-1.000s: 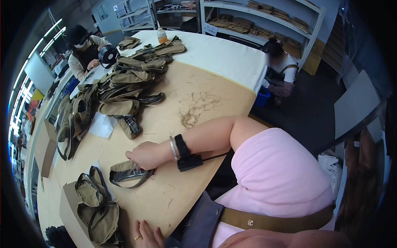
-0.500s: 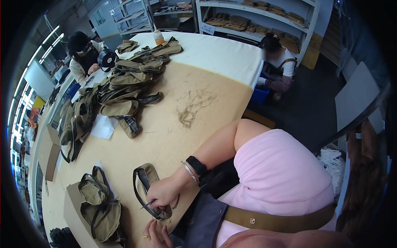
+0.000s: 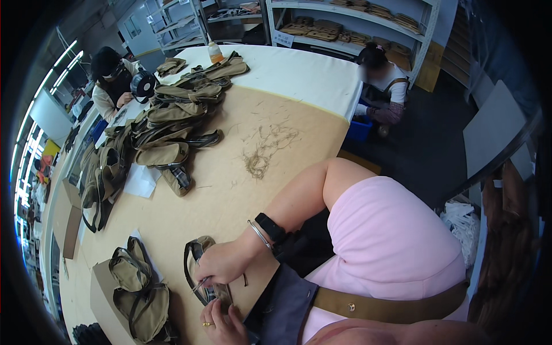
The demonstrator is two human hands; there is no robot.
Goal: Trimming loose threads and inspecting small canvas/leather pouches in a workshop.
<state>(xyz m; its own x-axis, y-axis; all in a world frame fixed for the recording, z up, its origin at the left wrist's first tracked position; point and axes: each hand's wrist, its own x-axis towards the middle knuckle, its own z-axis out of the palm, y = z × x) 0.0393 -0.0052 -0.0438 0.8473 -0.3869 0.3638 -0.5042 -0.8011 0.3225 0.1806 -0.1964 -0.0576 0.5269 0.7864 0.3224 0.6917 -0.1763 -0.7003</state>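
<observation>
On the near part of the table lies a khaki fabric pouch (image 3: 198,248) with dark trim and a checked lining. My right hand (image 3: 223,263), with a dark wristband and a silver bangle above it, is closed over the pouch. Thin metal blades, seemingly small thread snips (image 3: 200,284), poke out from its fingers. Lower down, my left hand (image 3: 221,323), wearing a ring, has its fingers bent at the pouch's near end and seems to pinch it. Part of the pouch is hidden beneath my hands.
Two more khaki pouches (image 3: 141,305) lie at the left, by a cardboard box (image 3: 103,293). A long heap of pouches (image 3: 178,115) covers the far left. Thread clippings (image 3: 257,164) are scattered mid-table. An orange bottle (image 3: 215,53) stands at the back. Two other people sit beyond the table.
My left hand has moved up to the pouch's near end. My right hand has shifted slightly left over the pouch, and the snips' tips have moved with it.
</observation>
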